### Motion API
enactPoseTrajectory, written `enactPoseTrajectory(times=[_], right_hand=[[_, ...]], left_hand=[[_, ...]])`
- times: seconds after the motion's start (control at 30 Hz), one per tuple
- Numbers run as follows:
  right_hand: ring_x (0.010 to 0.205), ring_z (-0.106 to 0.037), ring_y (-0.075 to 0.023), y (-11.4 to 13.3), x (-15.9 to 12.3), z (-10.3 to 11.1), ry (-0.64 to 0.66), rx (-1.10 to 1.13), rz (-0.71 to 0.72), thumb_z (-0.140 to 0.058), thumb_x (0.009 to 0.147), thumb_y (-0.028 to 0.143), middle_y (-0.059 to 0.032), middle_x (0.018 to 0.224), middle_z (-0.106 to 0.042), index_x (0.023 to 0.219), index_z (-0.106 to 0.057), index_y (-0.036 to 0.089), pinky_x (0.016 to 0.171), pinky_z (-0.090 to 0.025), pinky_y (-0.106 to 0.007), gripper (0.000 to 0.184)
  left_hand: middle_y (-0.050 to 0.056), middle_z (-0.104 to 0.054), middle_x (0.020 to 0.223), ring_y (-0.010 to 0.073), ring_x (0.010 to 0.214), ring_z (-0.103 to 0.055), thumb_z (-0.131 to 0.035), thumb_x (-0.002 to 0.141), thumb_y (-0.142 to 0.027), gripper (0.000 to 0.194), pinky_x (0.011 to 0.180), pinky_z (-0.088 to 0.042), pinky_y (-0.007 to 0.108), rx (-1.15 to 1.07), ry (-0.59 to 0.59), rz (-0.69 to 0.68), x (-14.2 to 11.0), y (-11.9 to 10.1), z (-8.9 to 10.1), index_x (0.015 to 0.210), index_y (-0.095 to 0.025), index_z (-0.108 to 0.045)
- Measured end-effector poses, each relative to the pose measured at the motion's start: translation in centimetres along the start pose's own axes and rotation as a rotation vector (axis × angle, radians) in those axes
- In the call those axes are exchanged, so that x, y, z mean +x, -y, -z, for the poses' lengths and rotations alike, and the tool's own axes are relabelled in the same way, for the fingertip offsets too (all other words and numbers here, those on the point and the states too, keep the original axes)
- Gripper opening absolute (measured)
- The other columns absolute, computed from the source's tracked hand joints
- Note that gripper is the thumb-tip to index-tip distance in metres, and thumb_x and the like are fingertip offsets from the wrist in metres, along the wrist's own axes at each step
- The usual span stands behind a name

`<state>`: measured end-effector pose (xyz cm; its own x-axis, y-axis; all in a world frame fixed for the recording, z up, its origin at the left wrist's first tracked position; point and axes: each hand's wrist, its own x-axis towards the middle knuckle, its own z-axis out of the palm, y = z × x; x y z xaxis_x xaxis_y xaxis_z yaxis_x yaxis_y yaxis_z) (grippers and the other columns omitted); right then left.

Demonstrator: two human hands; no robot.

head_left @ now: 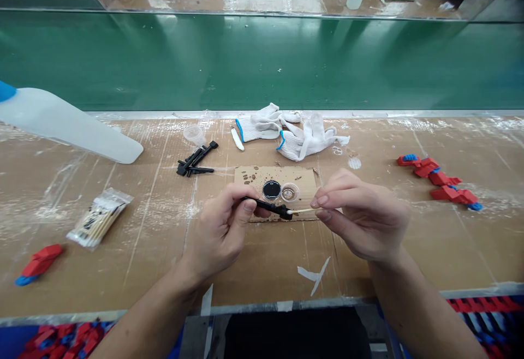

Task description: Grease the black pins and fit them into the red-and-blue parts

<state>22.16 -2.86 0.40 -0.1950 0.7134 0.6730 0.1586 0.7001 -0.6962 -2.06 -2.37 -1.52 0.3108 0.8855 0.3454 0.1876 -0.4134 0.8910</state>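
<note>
Closest in, the left hand [219,233] is curled nearly shut around a slim black plastic part [268,207], with the thumb on top, apparently steadying it so the other hand has something firm to work against. The right hand [360,217] is mostly closed too, its thumb and fingertips pinching the stick of a cotton swab [303,211], whose tip touches the end of the black part. Holding the stick so lightly probably allows fine control.

Just beyond, a stained cardboard scrap [275,178] holds a small pot of black liquid [271,190] beside a clear pot [290,192]. Both are within easy reach, and the scrap likely shields the table from drips. Nearer the edge lie white paper scraps [314,274].

Farther out on the cardboard-covered table [135,250] are a bag of swabs [99,218], a red and blue part [40,263], more black parts [195,159], a plastic cup [194,135], white gloves [292,132], a row of red and blue parts [440,181], and a white plastic bottle [65,124]. A green conveyor belt [262,59] runs behind them.
</note>
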Motion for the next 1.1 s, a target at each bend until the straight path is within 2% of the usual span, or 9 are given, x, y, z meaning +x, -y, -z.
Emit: enactPoseTrajectory(times=[0.27,0.87,1.1], right_hand=[[0.074,-0.068,-0.018,-0.06,0.11,0.2,-0.001,-0.018,-0.004,-0.072,0.081,0.003,-0.0016,0.087,-0.076,0.112,-0.073,0.029,0.065,-0.055,-0.036,0.04],[0.076,-0.068,-0.0177,-0.18,-0.01,0.17,0.004,0.023,-0.004,-0.071,0.079,-0.002,-0.0018,0.088,-0.075,0.113,-0.073,0.027,0.066,-0.056,-0.036,0.045],[0.077,-0.068,-0.0172,-0.01,0.1,0.05,-0.003,0.024,0.002,-0.07,0.08,-0.003,-0.0019,0.088,-0.075,0.112,-0.073,0.026,0.067,-0.055,-0.035,0.043]], left_hand=[[0.0,-0.076,0.085,0.0148,0.079,-0.075,-0.052,0.105,-0.022,0.007,0.071,-0.059,0.027,0.009,-0.003,-0.006,0.02,0.02,0.05,0.107,-0.022,-0.059],[-0.002,-0.076,0.084,0.0109,0.08,-0.074,-0.053,0.104,-0.017,0.01,0.074,-0.058,0.023,0.014,0.004,-0.014,0.0,0.02,0.0,0.109,-0.023,-0.059],[-0.004,-0.074,0.085,0.0075,0.08,-0.074,-0.053,0.103,-0.016,0.011,0.077,-0.057,0.017,-0.01,-0.003,-0.016,-0.03,0.01,-0.02,0.11,-0.022,-0.059]])
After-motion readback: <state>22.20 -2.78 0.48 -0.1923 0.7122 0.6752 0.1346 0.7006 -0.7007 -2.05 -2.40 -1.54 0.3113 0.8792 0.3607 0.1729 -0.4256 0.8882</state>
